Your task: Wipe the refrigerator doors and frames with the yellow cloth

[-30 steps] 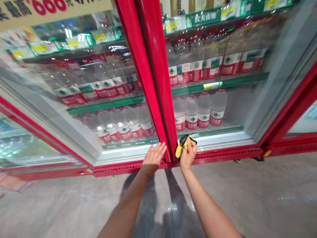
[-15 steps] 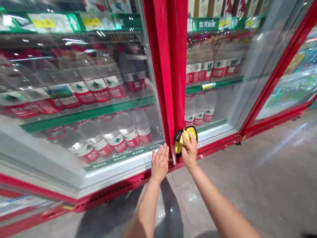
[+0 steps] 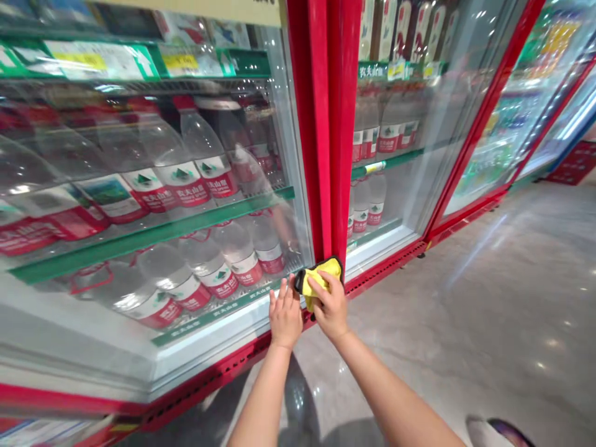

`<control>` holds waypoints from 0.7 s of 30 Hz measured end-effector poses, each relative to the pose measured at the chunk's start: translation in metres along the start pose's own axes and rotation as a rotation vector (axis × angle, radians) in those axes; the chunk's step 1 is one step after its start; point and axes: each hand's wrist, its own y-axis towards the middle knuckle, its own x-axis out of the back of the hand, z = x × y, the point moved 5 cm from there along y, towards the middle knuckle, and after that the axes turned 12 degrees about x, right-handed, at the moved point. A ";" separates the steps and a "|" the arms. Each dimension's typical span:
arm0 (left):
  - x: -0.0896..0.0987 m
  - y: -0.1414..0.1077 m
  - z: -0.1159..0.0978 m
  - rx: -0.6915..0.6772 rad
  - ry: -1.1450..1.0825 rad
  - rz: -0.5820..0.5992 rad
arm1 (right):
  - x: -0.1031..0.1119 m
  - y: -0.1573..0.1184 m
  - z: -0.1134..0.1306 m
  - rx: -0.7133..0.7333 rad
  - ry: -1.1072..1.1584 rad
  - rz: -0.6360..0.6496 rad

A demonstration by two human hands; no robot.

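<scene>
My right hand [image 3: 331,305] grips a yellow cloth with black edging [image 3: 329,268], pressed against the foot of the red door frame [image 3: 321,155] between two glass-fronted coolers. Just left of it, my left hand [image 3: 285,316] lies flat with fingers stretched out on the lower edge of the left glass door [image 3: 223,338]. The fingertips of the left hand come close to the black edge of the cloth. Part of the cloth is hidden under my right fingers.
Behind the left glass, several large water bottles [image 3: 186,177] stand on green-edged shelves [image 3: 162,226]. More bottles [image 3: 367,208] show in the right cooler. Further coolers [image 3: 498,136] run off to the right. Below is a shiny grey floor [image 3: 503,298], with a shoe [image 3: 507,431] at the bottom right.
My right hand has moved the cloth left across the frame's foot, closer to my left hand. The left hand stays flat by the door's lower edge. The view has turned slightly right.
</scene>
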 end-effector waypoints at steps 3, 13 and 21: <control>0.018 -0.001 0.012 -0.006 0.039 -0.006 | -0.030 0.004 0.009 -0.038 -0.039 -0.008; 0.036 0.007 0.045 -0.137 0.211 -0.031 | -0.077 -0.031 -0.013 -0.073 -0.029 -0.102; 0.052 -0.014 0.041 -0.027 0.290 0.083 | -0.096 -0.117 -0.018 -0.188 0.070 0.095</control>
